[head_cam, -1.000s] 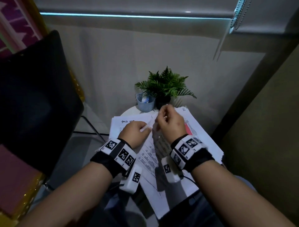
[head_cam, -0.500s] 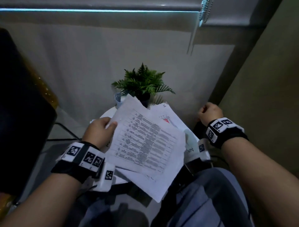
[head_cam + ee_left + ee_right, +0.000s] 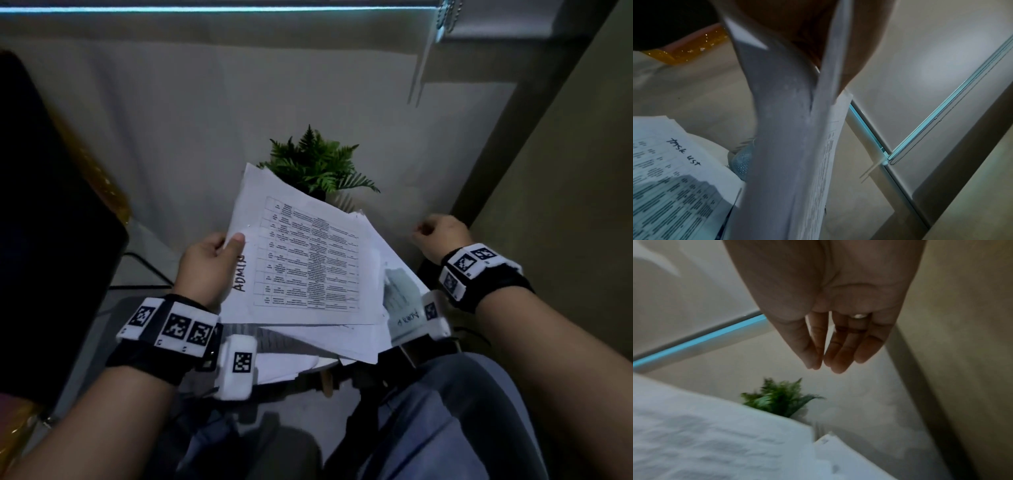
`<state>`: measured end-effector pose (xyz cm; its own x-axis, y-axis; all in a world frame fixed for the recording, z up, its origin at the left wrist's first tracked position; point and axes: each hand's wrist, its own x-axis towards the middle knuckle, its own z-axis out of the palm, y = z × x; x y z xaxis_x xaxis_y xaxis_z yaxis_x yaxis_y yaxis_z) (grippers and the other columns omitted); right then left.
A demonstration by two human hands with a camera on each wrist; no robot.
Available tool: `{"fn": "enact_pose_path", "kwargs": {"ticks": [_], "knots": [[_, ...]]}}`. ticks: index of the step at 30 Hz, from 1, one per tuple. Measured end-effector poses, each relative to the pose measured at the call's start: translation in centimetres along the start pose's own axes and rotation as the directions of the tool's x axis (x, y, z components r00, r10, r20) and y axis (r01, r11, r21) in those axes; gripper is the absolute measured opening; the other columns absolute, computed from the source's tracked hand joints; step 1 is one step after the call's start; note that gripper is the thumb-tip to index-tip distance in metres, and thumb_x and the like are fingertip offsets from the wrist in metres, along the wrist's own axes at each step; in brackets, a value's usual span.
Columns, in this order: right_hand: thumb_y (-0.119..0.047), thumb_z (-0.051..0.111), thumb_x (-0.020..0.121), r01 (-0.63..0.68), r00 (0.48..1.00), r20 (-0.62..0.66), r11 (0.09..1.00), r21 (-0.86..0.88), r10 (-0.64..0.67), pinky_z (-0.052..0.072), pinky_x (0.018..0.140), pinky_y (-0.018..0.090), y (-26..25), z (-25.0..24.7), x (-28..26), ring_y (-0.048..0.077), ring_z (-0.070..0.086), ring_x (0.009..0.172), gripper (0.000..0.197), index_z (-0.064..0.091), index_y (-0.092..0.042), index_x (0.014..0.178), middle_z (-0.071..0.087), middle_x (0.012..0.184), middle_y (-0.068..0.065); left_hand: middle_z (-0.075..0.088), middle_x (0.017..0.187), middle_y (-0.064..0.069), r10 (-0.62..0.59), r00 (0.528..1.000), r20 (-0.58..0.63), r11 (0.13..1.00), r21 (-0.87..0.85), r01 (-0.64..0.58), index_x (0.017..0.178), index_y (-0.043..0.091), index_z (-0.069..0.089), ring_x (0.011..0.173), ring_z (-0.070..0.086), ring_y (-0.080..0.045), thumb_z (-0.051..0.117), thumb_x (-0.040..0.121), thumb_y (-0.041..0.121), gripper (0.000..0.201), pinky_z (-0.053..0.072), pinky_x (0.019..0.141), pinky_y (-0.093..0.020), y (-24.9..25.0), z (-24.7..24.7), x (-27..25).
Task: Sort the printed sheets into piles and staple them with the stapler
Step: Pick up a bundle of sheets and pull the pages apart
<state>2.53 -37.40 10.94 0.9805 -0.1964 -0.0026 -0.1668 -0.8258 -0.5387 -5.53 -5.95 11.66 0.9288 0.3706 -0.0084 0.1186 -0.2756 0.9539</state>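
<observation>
A dim corner of a home or small office room is showing here: a roller blind [image 3: 308,85] is hanging behind a fern [image 3: 313,164] at the round side table's [image 3: 322,365] far edge, printed sheets [image 3: 308,260] covering it.

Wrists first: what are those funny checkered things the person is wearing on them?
Both bare forearms wear a black wrist strap carrying white blocks printed with black square code markers; the right one matches. A small white camera box hangs beneath each. The right hand wears a ring.

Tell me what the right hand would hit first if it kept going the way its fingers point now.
Probably only the pale wall. The right hand is empty, off to the right of the paper stack, fingers aimed past the fern. Depth is unclear.
</observation>
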Motion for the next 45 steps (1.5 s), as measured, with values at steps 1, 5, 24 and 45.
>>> {"fn": "enact_pose_path", "kwargs": {"ticks": [1, 5, 24, 45], "knots": [[-0.016, 0.061, 0.086, 0.063, 0.997, 0.037, 0.997, 0.048, -0.065, 0.039, 0.070, 0.022, -1.4, 0.6, -0.7, 0.025, 0.061, 0.086, 0.009, 0.068, -0.011, 0.088, 0.067, 0.090, 0.009, 0.064, 0.070, 0.000, 0.018, 1.000, 0.008, 1.000, -0.013, -0.018, 0.091, 0.007, 0.064, 0.044, 0.058, 0.005, 0.052, 0.096, 0.019, 0.018, 0.043, 0.043, -0.009, 0.3, 0.2, -0.4], [-0.017, 0.065, 0.085, 0.265, 0.912, 0.240, 0.924, 0.278, -0.333, 0.040, 0.064, 0.017, -7.5, 2.7, -4.3, 0.000, 0.052, 0.065, 0.006, 0.070, -0.018, 0.081, 0.060, 0.071, -0.013, 0.066, 0.072, -0.002, 0.010, 0.999, 0.042, 0.996, -0.092, -0.006, 0.094, 0.009, 0.065, 0.052, 0.062, -0.002, 0.052, 0.095, 0.018, 0.016, 0.047, 0.051, -0.015, 0.8, 1.0, -0.8], [-0.012, 0.065, 0.082, 0.155, 0.907, 0.279, 0.868, 0.472, -0.314, 0.038, 0.047, 0.008, -13.6, 6.7, -10.9, 0.009, 0.052, 0.053, 0.011, 0.063, -0.011, 0.071, 0.057, 0.058, -0.002, 0.070, 0.092, -0.009, 0.053, 0.962, 0.268, 0.978, -0.206, 0.004, 0.099, 0.014, 0.066, 0.076, 0.064, -0.011, 0.059, 0.087, 0.000, 0.020, 0.053, 0.073, -0.025, 0.0, -0.3, -2.7], [-0.010, 0.069, 0.077, 0.247, 0.923, 0.100, 0.770, 0.589, -0.372, 0.046, 0.065, 0.029, -13.6, 8.6, -11.0, 0.019, 0.052, 0.061, 0.016, 0.059, -0.017, 0.066, 0.058, 0.064, 0.008, 0.072, 0.090, -0.001, 0.111, 0.974, 0.197, 0.989, 0.074, -0.128, 0.092, 0.016, 0.071, 0.084, 0.067, -0.017, 0.064, 0.083, 0.006, 0.015, 0.053, 0.082, -0.032, -1.1, -0.2, -1.4]]}}
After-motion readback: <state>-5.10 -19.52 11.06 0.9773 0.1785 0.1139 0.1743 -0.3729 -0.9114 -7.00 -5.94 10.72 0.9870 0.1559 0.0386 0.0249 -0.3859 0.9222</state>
